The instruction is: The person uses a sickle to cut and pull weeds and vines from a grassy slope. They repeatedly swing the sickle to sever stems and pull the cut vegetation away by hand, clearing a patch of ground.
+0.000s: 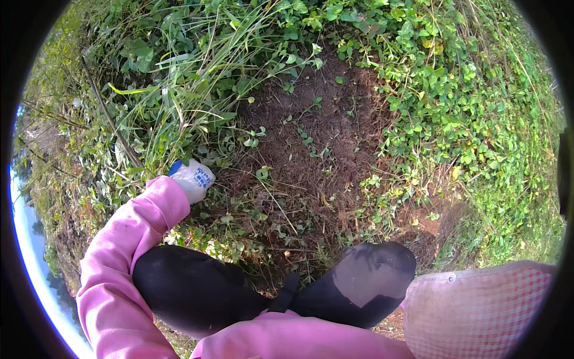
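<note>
My left hand [193, 179], in a white work glove with blue print, reaches into the weeds left of a bare soil patch [327, 125]. Its back faces up and the fingertips are hidden, so its grip does not show. Long grass blades [188, 98] rise just beyond the glove. A dry brown stem [107, 107] slants down towards the wrist. My right hand is out of view. Low cut stubble and leafy sprigs [309, 139] lie on the soil before me.
Dense green creepers [448, 98] border the soil on the right. My bent knees in black trousers [197, 282] are close to the ground. A faded red-and-white checked cloth [475, 309] with a snap covers the lower right.
</note>
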The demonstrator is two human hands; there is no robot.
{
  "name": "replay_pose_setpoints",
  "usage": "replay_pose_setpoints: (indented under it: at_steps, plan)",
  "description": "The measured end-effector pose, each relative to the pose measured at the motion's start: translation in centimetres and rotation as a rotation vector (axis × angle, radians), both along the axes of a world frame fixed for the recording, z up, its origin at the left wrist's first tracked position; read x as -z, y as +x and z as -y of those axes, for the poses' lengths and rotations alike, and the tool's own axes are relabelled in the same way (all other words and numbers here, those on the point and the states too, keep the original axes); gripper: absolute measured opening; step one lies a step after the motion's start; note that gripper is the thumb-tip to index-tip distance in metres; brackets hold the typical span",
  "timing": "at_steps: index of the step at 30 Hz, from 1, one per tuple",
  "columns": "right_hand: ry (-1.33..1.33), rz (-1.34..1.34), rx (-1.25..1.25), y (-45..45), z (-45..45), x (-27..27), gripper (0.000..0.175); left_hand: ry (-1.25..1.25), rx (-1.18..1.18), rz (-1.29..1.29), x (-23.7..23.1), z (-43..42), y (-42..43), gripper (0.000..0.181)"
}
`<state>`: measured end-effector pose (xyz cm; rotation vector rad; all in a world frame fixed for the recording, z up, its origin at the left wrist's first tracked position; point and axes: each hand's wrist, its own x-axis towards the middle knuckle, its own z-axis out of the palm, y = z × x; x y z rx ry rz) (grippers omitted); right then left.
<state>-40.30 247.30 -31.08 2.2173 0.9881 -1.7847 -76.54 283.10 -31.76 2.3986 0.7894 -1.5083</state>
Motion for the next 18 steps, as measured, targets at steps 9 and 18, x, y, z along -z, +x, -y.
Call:
replay_pose_setpoints:
  at_steps: [9,18]
  plan:
    - [0.546,-0.188,0.763,0.0,-21.9,-3.8,0.023,0.187,-0.287,-0.09,-4.1,-6.3,-7.3,0.045]
    - [0.656,-0.318,0.81,-4.5,-38.8,0.3,0.028,0.439,0.122,0.997,-9.7,-4.8,8.4,0.102]
